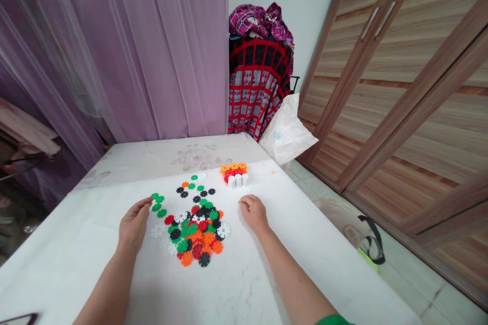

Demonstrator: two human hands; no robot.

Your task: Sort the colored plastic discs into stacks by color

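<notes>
My left hand [134, 221] has its fingers pressed together at the edge of a small group of green notched plastic discs [157, 207]. Whether the fingertips pinch a disc or only touch one, I cannot make out. On the right, my right hand [254, 212] rests on the table with its fingers curled in, and nothing shows in them. Between the hands lies a loose pile of snowflake building discs [198, 233] in green, orange, red, black and white. Just beyond my right hand stand stacked discs in rows: orange [234, 167], red [230, 175] and white [238, 181].
Black discs [196, 199] and a few others lie scattered behind the pile. A white cloth covers the table [305, 264]. A white plastic bag [287, 132] hangs by the far right corner. Purple curtains [171, 51] and a wooden wardrobe [400, 101] stand around.
</notes>
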